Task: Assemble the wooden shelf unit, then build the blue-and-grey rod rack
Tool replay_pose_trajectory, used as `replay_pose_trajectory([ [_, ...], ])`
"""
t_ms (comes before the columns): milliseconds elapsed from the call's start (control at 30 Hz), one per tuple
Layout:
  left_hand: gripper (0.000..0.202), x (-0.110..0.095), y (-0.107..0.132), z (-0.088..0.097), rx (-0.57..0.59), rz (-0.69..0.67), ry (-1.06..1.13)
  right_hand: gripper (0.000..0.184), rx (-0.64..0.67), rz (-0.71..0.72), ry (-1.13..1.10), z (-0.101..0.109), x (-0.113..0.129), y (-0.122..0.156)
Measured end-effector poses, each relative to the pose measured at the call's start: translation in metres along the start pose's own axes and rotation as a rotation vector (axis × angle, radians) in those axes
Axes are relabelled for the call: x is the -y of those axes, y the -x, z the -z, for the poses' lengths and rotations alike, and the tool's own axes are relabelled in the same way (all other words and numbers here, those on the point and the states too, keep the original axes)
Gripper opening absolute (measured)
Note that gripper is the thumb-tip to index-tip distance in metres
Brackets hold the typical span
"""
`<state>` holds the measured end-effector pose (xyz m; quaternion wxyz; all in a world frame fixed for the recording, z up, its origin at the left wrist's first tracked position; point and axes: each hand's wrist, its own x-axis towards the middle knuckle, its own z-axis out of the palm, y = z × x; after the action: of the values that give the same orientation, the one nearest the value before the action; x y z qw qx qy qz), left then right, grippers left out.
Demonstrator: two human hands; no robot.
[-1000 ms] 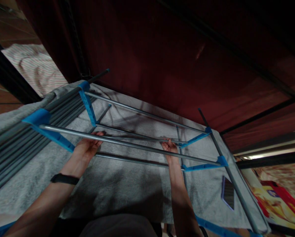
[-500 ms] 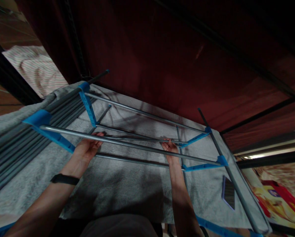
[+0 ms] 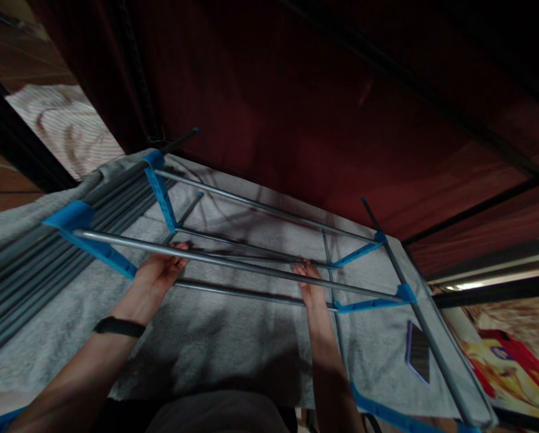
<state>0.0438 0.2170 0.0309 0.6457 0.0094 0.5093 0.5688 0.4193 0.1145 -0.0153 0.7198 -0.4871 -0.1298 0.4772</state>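
A grey towel lies spread over a drying rack of grey metal rods and blue plastic brackets. My left hand reaches under a raised rod section and rests flat on the towel, fingers stretched out. A black band sits on that wrist. My right hand lies on the towel near a blue bracket, fingers extended forward under the rod.
A small dark rectangular object lies on the towel at the right. A striped cloth lies on the floor at the upper left. Dark red curtain hangs behind the rack. Colourful printed packaging sits at the lower right.
My right hand has slid slightly back toward me along the towel. The left hand has stayed in place.
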Motion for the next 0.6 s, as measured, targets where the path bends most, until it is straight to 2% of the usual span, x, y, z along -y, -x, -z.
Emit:
replay_pose_trajectory([
  [133, 0.035, 0.001, 0.001, -0.001, -0.022, -0.002, -0.016, 0.023, -0.005, -0.001, -0.046, 0.004, -0.002, 0.003],
  [400, 0.032, -0.002, 0.002, -0.002, -0.029, 0.016, 0.096, 0.018, -0.079, 0.067, -0.123, 0.012, -0.002, 0.003],
  [600, 0.022, 0.001, 0.000, 0.002, 0.052, 0.013, 0.131, 0.009, -0.092, 0.077, -0.124, 0.021, -0.004, 0.006],
])
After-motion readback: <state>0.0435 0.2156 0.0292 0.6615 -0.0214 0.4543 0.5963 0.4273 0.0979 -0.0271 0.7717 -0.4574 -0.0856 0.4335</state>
